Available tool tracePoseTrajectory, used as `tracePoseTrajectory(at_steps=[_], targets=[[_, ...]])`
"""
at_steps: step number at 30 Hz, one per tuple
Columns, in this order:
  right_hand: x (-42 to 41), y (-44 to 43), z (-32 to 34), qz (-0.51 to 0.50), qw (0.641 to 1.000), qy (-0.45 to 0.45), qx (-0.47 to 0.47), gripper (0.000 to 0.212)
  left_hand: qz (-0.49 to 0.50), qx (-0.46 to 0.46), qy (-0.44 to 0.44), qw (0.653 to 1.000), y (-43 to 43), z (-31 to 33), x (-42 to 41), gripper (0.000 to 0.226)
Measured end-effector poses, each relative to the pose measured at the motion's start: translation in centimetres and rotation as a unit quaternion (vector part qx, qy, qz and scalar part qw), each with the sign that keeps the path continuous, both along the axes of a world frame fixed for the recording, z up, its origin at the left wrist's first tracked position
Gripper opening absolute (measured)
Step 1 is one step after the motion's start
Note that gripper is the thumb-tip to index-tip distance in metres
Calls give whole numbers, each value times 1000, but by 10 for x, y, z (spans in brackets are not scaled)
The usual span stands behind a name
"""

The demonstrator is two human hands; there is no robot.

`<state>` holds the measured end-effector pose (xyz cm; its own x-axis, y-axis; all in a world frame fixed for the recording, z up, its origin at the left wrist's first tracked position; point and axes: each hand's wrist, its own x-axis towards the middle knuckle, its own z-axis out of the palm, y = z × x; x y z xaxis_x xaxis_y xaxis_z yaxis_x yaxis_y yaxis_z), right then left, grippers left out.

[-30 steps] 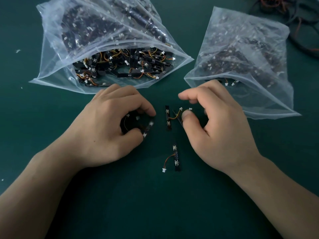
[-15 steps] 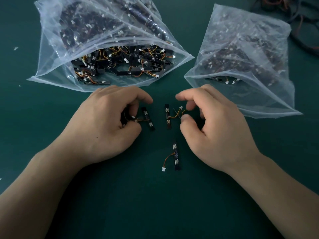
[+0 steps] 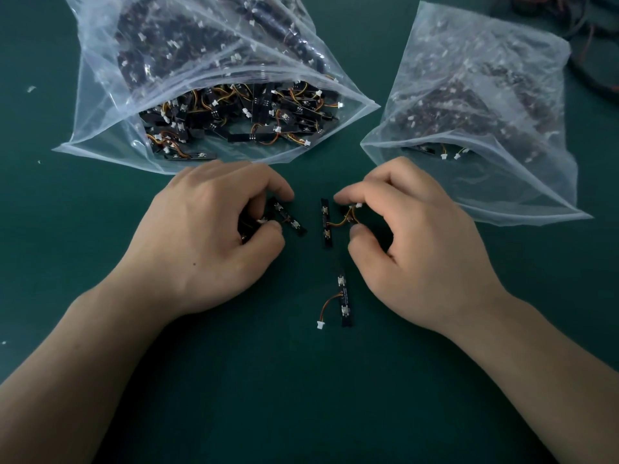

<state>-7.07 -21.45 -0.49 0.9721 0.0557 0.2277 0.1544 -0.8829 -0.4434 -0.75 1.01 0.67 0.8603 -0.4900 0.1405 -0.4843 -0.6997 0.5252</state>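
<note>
Small black circuit strips with orange wires and white plugs lie on the green mat. My left hand (image 3: 204, 236) curls its fingers and thumb round one strip (image 3: 289, 221) and its wire, holding it against the mat. My right hand (image 3: 415, 242) pinches the wire and white plug (image 3: 357, 205) of a second strip (image 3: 325, 222) that lies upright between the hands. A third strip (image 3: 344, 301) with a loose wire lies by itself, just below the right thumb.
A clear plastic bag (image 3: 100, 135), open toward me and full of such strips, lies behind the left hand. A second clear bag (image 3: 522, 195) lies behind the right hand. Dark cables (image 3: 589, 55) lie at the far right corner.
My left hand has lifted its fingers and turned its strip out into view, angled down to the right. My right hand has drawn the second strip's wire and plug slightly to the right.
</note>
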Motion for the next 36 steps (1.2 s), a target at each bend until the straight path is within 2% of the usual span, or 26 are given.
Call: tracePoseTrajectory(at_steps=[7, 11, 17, 27, 33, 36], targets=[[0, 1, 3, 62, 998, 7, -6, 32, -71, -29, 8, 997, 2, 1, 3, 15], [0, 1, 4, 76, 997, 12, 9, 30, -90, -38, 17, 995, 3, 0, 4, 19], [0, -2, 5, 73, 995, 22, 60, 37, -59, -38, 26, 997, 5, 0, 3, 43], [1, 1, 1, 21, 998, -8, 60, 33, 59, -11, -7, 998, 1, -5, -1, 26], [1, 0, -1, 8, 998, -12, 64, 29, 21, -35, 2, 999, 4, -4, 1, 28], [2, -1, -1, 9, 995, -15, 97, 26, -6, -63, 9, 998, 5, -5, 2, 31]])
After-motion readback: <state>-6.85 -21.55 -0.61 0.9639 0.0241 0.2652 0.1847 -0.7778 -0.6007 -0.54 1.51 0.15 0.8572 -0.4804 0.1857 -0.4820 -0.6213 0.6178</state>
